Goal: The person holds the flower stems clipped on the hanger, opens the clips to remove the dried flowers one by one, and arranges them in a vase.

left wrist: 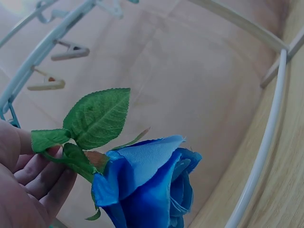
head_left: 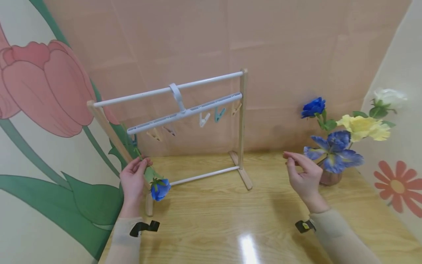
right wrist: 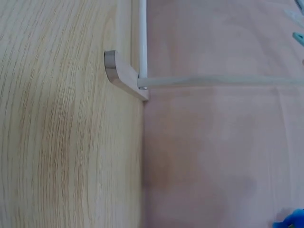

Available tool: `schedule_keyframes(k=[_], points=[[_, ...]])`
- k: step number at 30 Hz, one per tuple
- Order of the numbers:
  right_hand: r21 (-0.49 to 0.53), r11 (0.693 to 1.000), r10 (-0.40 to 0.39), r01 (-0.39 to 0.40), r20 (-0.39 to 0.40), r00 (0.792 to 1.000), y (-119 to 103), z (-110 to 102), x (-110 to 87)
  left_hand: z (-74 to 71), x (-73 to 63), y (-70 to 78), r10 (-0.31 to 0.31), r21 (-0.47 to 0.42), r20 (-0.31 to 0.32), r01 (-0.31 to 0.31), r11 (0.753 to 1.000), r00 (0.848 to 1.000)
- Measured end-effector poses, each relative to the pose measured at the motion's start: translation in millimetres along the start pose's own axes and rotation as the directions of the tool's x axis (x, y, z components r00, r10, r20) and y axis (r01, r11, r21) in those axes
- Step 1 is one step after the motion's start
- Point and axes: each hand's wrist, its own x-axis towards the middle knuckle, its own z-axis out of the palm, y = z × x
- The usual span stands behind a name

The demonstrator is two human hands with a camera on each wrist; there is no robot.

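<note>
My left hand (head_left: 133, 178) pinches the green stem of a blue artificial rose (head_left: 160, 189), whose bloom points downward. The stem runs up to the dark teal clothespin (head_left: 133, 140) at the left end of the white clip hanger (head_left: 184, 113). In the left wrist view the rose's leaves (left wrist: 102, 118) stand out beside the fingers, and the dark teal clothespin is just above the hand. Over the table's right side my right hand (head_left: 304, 176) is held up with loosely bent fingers, holding nothing, close to a vase (head_left: 330, 178) of artificial flowers.
The hanger hooks onto the top white bar (head_left: 138, 96) of a wooden stand (head_left: 242, 121). Several other clothespins, including a teal one (head_left: 219, 115), hang from it. The vase bears a blue rose (head_left: 314, 107), a yellow flower (head_left: 366, 127), a blue-purple flower (head_left: 335, 152) and a white flower (head_left: 389, 98).
</note>
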Motion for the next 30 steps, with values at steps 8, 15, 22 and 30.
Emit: schedule_keyframes(k=[8,15,22,30], points=[[0.034,0.999,0.002,-0.006,0.105,0.994,6,18,-8.2,-5.4,-3.9,3.2,-0.016,0.033,-0.017,0.016,0.999,1.0],[0.076,0.996,0.016,-0.051,0.398,0.917,-5,63,-4.1,-4.4,-11.3,8.1,0.03,0.042,-0.031,-0.029,0.999,0.999],[0.237,0.946,-0.001,-0.22,0.682,0.731,-68,143,2.3,-1.2,-18.2,10.2,0.089,0.093,-0.048,-0.085,0.992,0.995],[0.159,0.914,0.048,-0.373,0.871,0.489,-124,222,5.3,-3.6,-19.3,9.2,0.146,0.147,-0.035,-0.139,0.979,0.989]])
